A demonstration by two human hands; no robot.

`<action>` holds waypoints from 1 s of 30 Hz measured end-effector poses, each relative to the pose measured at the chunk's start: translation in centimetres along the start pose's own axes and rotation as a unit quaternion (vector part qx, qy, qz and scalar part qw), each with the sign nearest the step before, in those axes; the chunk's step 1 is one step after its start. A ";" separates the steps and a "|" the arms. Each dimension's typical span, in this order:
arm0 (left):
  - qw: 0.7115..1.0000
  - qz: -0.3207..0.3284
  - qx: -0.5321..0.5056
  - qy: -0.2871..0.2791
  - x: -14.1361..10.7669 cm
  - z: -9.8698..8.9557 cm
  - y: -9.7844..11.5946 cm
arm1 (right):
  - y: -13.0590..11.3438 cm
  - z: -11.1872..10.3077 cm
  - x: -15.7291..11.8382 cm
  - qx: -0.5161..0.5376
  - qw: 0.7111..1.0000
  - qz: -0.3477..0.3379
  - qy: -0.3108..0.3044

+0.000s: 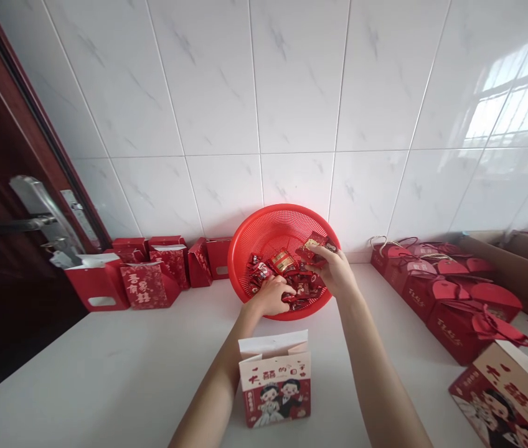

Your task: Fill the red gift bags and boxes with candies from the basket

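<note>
Your right hand pinches a cluster of red candy packets at the rim of the red plastic basket. Your left hand curls onto the packets inside; you cannot tell if it grips any. A printed paper gift bag stands between your forearms, on the white surface. Red gift boxes line the right.

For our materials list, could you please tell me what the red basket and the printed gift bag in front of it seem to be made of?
The red basket looks like moulded plastic: it has a glossy, uniform surface and a regular perforated mesh wall. The printed gift bag looks like stiff paper or thin card, with a matte finish and crisp folds, though any coating cannot be told.
</note>
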State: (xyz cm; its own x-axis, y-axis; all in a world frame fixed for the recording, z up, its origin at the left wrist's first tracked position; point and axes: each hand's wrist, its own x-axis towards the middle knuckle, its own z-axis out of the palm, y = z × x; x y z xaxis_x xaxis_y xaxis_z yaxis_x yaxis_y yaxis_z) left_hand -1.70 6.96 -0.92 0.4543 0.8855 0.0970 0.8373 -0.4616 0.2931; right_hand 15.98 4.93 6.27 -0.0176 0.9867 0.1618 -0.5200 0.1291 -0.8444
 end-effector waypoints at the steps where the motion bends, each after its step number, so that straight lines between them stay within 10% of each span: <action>1: 1.000 -0.004 0.009 -0.002 0.0 0.1 0.1 | -0.1 0.0 0.0 -0.001 1.000 0.000 0.002; 16: 0.993 -0.012 -0.041 0.111 0.1 -0.9 0.7 | 0.0 -0.1 0.0 -0.003 1.000 0.002 -0.001; 25: 0.861 0.022 -0.365 0.353 -1.3 -5.1 1.4 | -0.9 0.3 -0.5 0.060 0.997 0.026 -0.044; 30: 0.831 0.070 -0.388 0.392 -2.8 -6.9 2.8 | -1.7 0.8 -1.4 0.079 0.989 0.053 -0.113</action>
State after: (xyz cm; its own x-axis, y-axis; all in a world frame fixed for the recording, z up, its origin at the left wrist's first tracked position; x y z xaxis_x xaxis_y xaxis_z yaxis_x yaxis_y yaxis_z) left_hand -2.68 3.56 6.19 -0.0633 0.7281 0.6826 0.2059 -0.6597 0.7228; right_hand 16.25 3.20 7.91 -0.2592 0.9445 0.2019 -0.6312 -0.0074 -0.7756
